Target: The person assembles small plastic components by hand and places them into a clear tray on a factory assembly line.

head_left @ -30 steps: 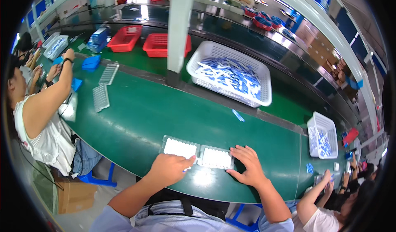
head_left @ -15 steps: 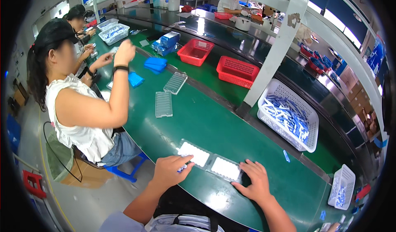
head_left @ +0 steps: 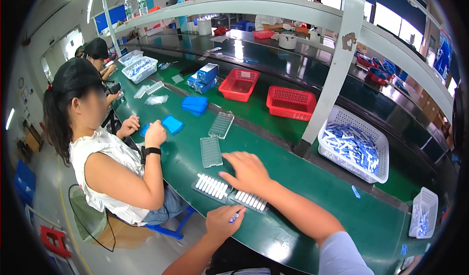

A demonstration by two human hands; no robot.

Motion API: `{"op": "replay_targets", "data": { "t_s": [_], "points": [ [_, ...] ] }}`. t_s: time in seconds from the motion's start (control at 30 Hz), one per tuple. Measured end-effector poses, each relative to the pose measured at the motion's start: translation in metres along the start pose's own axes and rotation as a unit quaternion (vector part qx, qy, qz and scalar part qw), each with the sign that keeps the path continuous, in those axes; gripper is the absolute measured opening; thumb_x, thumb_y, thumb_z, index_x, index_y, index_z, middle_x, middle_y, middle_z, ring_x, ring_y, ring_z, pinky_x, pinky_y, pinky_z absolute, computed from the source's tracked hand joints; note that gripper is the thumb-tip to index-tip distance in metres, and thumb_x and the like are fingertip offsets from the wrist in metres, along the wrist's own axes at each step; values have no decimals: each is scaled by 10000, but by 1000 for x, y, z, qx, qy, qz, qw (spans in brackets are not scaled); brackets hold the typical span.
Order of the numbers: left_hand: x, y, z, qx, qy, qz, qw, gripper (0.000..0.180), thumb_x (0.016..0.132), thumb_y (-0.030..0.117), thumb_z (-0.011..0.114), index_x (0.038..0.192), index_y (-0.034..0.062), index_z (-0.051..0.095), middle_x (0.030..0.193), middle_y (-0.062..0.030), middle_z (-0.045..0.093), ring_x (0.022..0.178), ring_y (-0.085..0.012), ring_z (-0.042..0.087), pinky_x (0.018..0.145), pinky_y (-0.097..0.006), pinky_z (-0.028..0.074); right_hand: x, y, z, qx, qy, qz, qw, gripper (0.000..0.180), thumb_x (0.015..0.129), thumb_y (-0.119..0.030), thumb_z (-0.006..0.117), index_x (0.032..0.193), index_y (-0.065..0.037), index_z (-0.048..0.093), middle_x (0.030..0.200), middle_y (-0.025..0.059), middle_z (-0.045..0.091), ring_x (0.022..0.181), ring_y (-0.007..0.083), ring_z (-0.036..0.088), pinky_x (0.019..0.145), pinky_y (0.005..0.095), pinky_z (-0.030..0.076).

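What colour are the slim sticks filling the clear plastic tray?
The slim sticks are white; head view.

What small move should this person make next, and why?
Perhaps close the right hand on the nearer clear, ribbed plastic tray: that hand is open beside it, while the left hand holds a small blue-and-white piece.

Bright light glares off the green table

The person wears a light blue sleeve on the right arm, and this sleeve ends around the elbow. The left hand and the right hand are both bare, and so are the forearms.
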State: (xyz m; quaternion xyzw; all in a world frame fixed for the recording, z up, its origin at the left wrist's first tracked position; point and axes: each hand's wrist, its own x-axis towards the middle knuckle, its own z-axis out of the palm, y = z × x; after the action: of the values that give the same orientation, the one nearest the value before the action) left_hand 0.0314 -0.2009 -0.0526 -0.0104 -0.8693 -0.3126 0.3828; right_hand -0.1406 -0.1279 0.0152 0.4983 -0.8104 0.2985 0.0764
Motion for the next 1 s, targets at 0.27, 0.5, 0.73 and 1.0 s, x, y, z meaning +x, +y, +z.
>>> {"op": "replay_targets", "data": {
  "t_s": [0.27, 0.5, 0.73, 1.0],
  "points": [
    [3, -3, -2, 29, -23, -21, 999, 134, 763, 133, 831, 861, 121, 741, 710, -48, 705, 567, -228, 652, 525, -315, 498, 122, 23, 92, -73, -70, 173, 980, 960, 833, -793, 525, 1580, -211, 366, 1681, 214, 121, 1559, 415, 50, 1224, 609, 73],
    [4, 2, 1, 26, -16, -42, 999, 124, 756, 134, 834, 838, 119, 741, 720, -56, 717, 579, -230, 675, 534, -313, 515, 125, 113, 74, -108, -104, 148, 978, 514, 841, -440, 659, 1271, -160, 627, 1556, 166, 422, 1512, 378, 271, 1190, 560, 288],
    [1, 1, 21, 5, 22, -41, 999, 133, 769, 205, 833, 839, 157, 731, 738, -34, 720, 615, -247, 690, 561, -340, 539, 67, 137, 34, -57, 102, 71, 991, 256, 791, -190, 648, 1034, -135, 706, 1205, 111, 636, 1208, 307, 582, 1039, 421, 478],
    [-1, -3, 7, 89, 83, -55, 991, 89, 692, 112, 760, 739, 117, 685, 720, -88, 692, 647, -311, 671, 624, -430, 509, 35, 99, 45, -21, 103, 107, 989, 204, 861, -204, 609, 1021, -105, 687, 1382, 141, 608, 1369, 357, 492, 1128, 440, 409]
  ]
}}
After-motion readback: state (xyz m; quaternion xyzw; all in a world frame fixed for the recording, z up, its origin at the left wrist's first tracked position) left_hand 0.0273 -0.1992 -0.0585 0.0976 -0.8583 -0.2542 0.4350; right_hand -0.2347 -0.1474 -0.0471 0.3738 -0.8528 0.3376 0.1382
